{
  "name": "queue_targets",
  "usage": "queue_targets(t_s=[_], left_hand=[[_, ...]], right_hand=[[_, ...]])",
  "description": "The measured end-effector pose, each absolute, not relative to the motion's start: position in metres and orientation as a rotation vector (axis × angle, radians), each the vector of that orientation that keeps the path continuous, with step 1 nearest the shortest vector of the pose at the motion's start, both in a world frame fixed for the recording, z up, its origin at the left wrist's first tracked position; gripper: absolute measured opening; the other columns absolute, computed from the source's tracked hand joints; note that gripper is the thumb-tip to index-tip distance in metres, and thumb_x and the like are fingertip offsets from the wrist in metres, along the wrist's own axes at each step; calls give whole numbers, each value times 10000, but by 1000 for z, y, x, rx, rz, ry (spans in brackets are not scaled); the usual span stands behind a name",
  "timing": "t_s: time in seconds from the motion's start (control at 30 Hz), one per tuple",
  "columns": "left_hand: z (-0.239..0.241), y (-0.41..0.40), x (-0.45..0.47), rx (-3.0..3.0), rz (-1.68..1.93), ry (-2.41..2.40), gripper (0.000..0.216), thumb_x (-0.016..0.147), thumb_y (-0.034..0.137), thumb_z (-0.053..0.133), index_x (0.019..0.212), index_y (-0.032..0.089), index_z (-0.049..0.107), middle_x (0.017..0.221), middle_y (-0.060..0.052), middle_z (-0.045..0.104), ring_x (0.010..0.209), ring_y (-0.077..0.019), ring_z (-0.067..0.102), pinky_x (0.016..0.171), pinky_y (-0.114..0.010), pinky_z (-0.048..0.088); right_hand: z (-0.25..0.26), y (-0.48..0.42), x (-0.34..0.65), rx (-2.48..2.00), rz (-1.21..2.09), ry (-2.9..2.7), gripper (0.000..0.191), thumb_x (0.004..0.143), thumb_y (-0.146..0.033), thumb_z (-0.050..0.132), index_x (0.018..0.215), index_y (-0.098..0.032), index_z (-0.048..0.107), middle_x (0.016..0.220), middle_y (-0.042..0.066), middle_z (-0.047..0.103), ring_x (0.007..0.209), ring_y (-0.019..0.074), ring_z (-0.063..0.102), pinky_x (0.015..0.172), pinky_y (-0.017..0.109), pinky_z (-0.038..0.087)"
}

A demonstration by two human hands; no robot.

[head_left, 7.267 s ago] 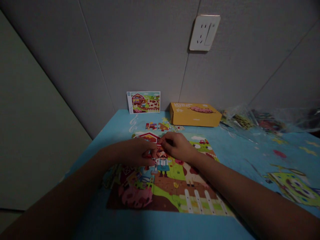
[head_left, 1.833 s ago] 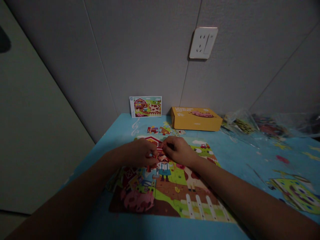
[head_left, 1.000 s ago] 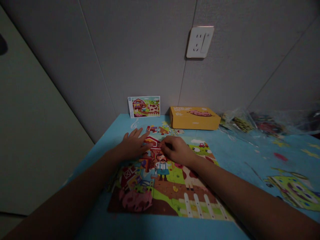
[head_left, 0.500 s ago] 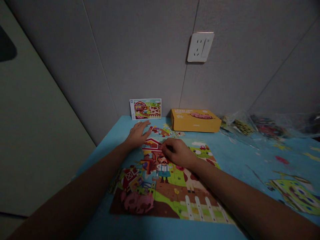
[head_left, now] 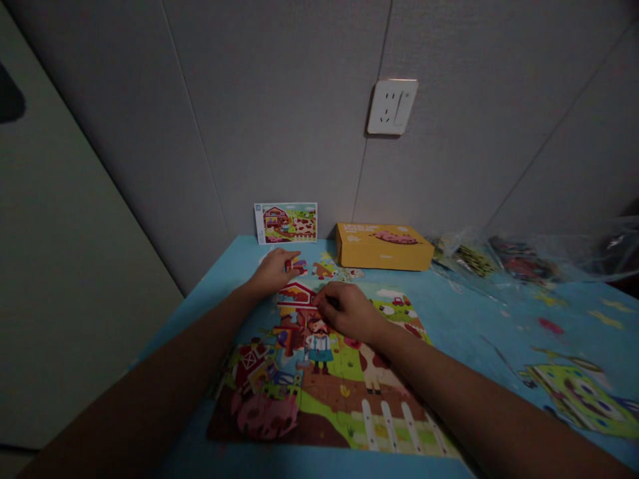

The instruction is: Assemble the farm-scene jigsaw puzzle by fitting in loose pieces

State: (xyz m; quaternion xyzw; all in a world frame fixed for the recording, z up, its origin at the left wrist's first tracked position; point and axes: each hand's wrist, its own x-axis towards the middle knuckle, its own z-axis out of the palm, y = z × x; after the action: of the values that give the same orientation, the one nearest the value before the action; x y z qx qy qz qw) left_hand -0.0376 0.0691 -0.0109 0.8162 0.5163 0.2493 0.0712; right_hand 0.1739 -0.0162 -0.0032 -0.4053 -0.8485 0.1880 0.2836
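A farm jigsaw puzzle (head_left: 324, 412) lies flat before me, showing a barn, a farmer, a cow, a pig and a white fence. My right hand (head_left: 349, 309) rests over its upper part, thumb and forefinger pinched on a puzzle piece beside the red barn roof (head_left: 295, 293); the fingers hide most of that piece. Beyond the puzzle's upper left corner, my left hand (head_left: 272, 271) has thumb and forefinger around a loose colourful puzzle piece (head_left: 298, 267). Another loose piece (head_left: 324, 269) lies just right of it. More pieces (head_left: 259, 366) overlap the puzzle's left side.
Against the wall stands a picture card (head_left: 287, 223) of the same farm scene. A yellow puzzle box (head_left: 384, 247) is right of it. Clear plastic bags (head_left: 474, 258) of pieces lie further right on the blue patterned tablecloth (head_left: 464, 332). A wall socket (head_left: 392, 106) is above.
My left hand has closed in on a loose piece at the back, which now sits apart from its neighbour. My right hand stays at the barn roof. The view has tilted slightly.
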Motion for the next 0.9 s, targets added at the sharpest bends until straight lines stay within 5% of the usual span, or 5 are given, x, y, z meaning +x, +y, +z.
queue_targets(t_s=[0.17,0.4,0.63,0.77,0.9], left_hand=[[7,48,-34,2135,1164,1425,458,775,368,591,1161,121,617,928,-61,600,863,-163,585,852,-318,485],[21,-8,-29,1687,887,1156,334,702,418,658,883,149,579,729,-11,653,692,-159,635,660,-284,514],[30,-11,-37,2112,733,1224,316,755,461,613,835,157,577,769,-6,627,707,-142,572,666,-267,451],[39,-18,-43,2467,397,1282,536,579,503,752,979,185,588,977,-45,595,919,-219,541,804,-318,422],[41,-27,-43,2485,56,1252,591,532,562,751,954,190,570,1017,-63,531,931,-237,506,770,-308,421]], right_hand=[[0,-17,173,-1091,542,-2241,157,805,-136,500,803,-157,656,726,19,625,642,118,514,615,226,349],[1,-19,172,-1174,635,-2145,240,846,-366,540,727,-159,570,584,-23,527,526,93,435,511,217,272],[0,-20,175,-1094,527,-2187,320,884,-311,468,599,-166,473,548,-39,429,526,86,365,523,229,229],[-1,-18,177,-1178,512,-2103,313,870,-292,464,582,-172,440,519,-45,396,512,89,346,509,234,208],[-2,-17,176,-1223,501,-2064,312,858,-296,469,575,-181,405,522,-44,386,513,93,347,510,240,206]])
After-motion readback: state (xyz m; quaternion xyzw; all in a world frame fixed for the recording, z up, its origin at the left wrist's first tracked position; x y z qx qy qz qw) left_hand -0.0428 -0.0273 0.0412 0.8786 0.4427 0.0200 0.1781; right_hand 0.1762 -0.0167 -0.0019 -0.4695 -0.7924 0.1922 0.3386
